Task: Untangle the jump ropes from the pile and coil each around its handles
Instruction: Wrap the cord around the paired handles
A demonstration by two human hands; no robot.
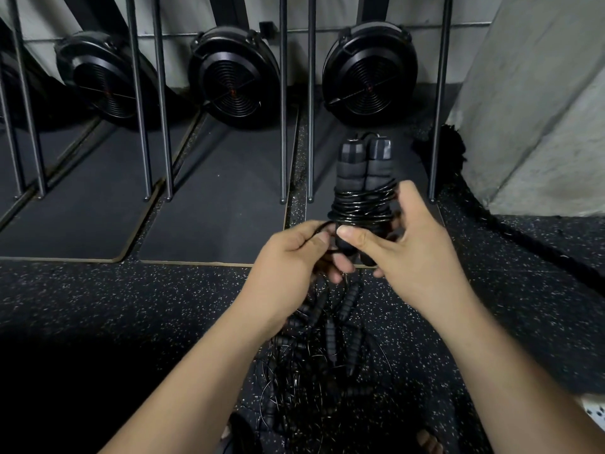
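The two handles (363, 172) are held upright and side by side ahead of the person, with the rope (360, 209) wound around their lower half. The bundle is gripped from the right by the right hand (409, 244), and a loose strand of it is pinched by the left hand (291, 253) just to the left. The pile of jump ropes (320, 355) is spread on the floor (131, 306) directly below the hands, between the forearms. Behind the bundle, three fan housings (235, 80) are lined up left to right against the wall (471, 11), upright bars (283, 126) are set before them, and a thick rope (510, 222) is laid along the floor at the right, beside a pillar (540, 109).

Gym: flywheel machines (368, 70), speckled rubber floor (131, 306).
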